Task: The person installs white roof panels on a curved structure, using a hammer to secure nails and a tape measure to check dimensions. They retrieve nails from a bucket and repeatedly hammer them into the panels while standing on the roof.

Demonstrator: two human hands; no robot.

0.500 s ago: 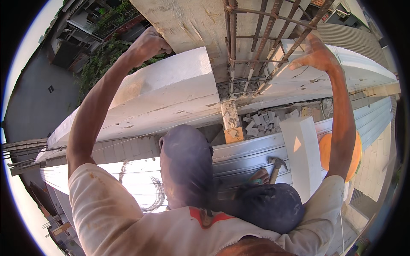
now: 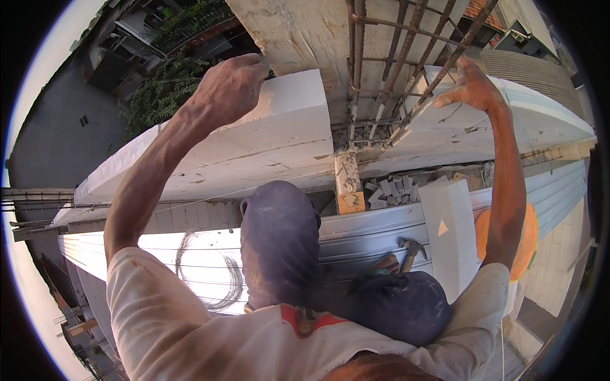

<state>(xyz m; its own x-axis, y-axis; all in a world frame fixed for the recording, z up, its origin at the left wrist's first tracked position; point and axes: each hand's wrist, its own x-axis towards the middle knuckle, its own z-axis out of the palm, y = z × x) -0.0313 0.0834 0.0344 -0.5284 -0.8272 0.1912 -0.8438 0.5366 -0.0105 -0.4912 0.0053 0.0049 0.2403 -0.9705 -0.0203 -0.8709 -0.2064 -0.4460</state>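
- The left hand [image 2: 234, 89] is curled with its knuckles up, above the top of the left white block wall [image 2: 279, 130]; its fingertips are hidden, so I cannot tell whether it pinches anything.
- The pale, rough panel [image 2: 298, 32] stands just right of the left hand, its edge near the curled fingers.
- The right hand [image 2: 473, 89] has its thumb spread well apart from its fingers, which are partly hidden by a slanting bar; I cannot tell whether it touches that bar.
- The rebar cage [image 2: 401, 51] rises just left of the right hand, in front of the panel and between both hands.
- The right white block wall [image 2: 540, 114] runs below and to the right of the right hand.
- Well below the right hand are grey offcuts [image 2: 393, 189], an upright white block [image 2: 451, 254] and a hammer [image 2: 414, 244].
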